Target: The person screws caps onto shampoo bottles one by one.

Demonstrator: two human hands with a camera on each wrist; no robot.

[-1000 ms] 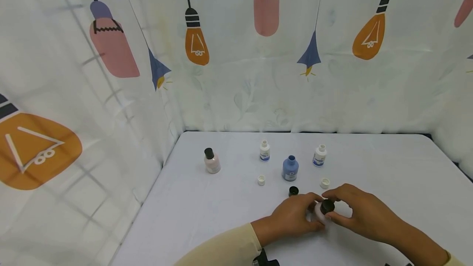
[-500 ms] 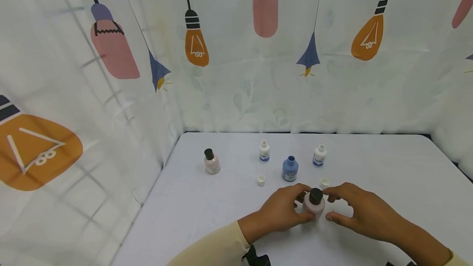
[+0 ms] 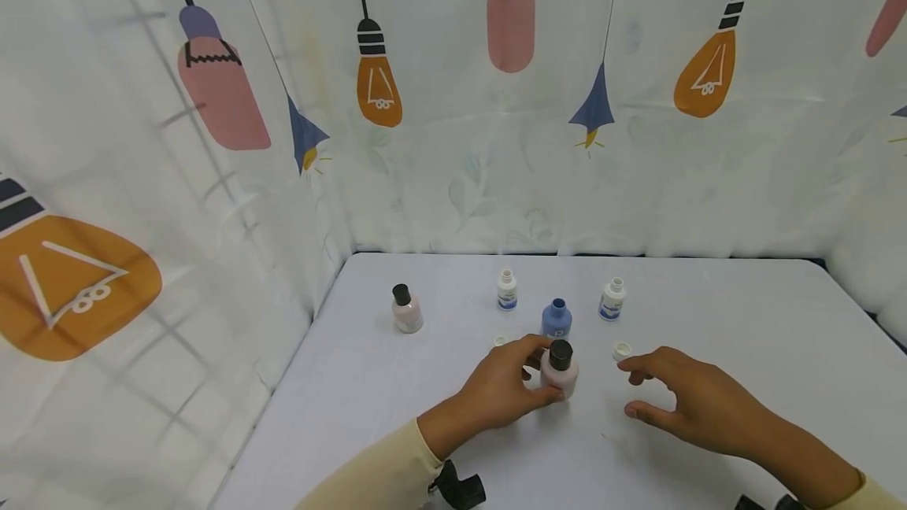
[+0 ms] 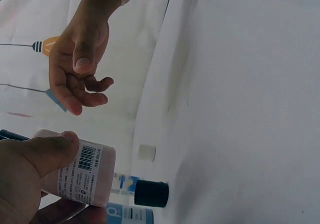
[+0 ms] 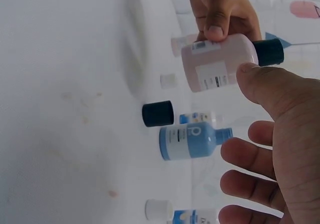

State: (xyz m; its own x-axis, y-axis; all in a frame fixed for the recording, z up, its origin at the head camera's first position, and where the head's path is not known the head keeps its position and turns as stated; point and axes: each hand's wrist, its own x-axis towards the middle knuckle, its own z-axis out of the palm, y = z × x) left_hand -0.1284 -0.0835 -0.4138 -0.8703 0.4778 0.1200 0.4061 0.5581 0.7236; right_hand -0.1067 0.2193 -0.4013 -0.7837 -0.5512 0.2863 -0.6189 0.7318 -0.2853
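The left hand (image 3: 496, 386) grasps the pink bottle (image 3: 559, 376) by its sides, black top (image 3: 560, 354) on, above the surface (image 3: 347, 431); a second ago both hands were at it, and it has since moved toward the left and far edges. The right hand (image 3: 697, 401) has released it and stays nearly where it was, fingers loose, near a white cap (image 3: 622, 350). Just beyond the bottle stand a loose dark cap (image 5: 158, 114) and the uncapped blue bottle (image 3: 556, 316). Two open white bottles (image 3: 507, 290) remain nearer the far edge, and another pink-bodied bottle (image 3: 407, 313) toward the far left corner.
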